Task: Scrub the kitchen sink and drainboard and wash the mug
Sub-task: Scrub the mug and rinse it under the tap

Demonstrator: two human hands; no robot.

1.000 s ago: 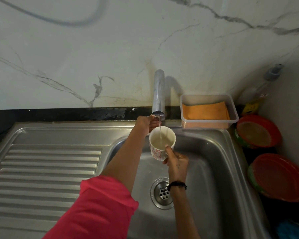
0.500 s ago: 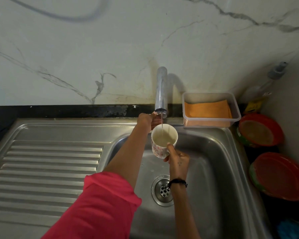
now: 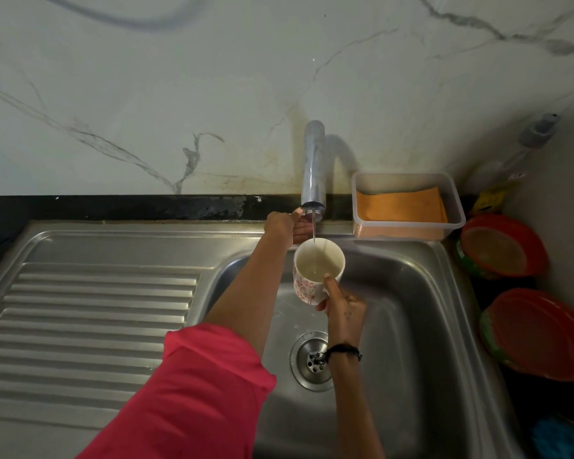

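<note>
A white mug (image 3: 314,268) with a red flower pattern hangs over the steel sink basin (image 3: 411,299), under the chrome tap (image 3: 314,167). My right hand (image 3: 342,308) grips the mug from below and the side, thumb on its rim. A thin stream of water falls from the spout into the mug, which holds some water. My left hand (image 3: 287,225) reaches behind the mug to the tap's base, fingers curled round something there that the mug and spout hide. The ribbed drainboard (image 3: 90,313) lies to the left.
A clear plastic box (image 3: 408,207) with an orange cloth sits at the sink's back right corner. Two orange-red bowls (image 3: 501,246) (image 3: 537,332) stand on the dark counter at right. A pump bottle (image 3: 531,137) is in the far corner. The drain strainer (image 3: 312,362) lies under my right wrist.
The mug and both hands stay in place under the tap. The water stream keeps running into the mug; the view has shifted slightly.
</note>
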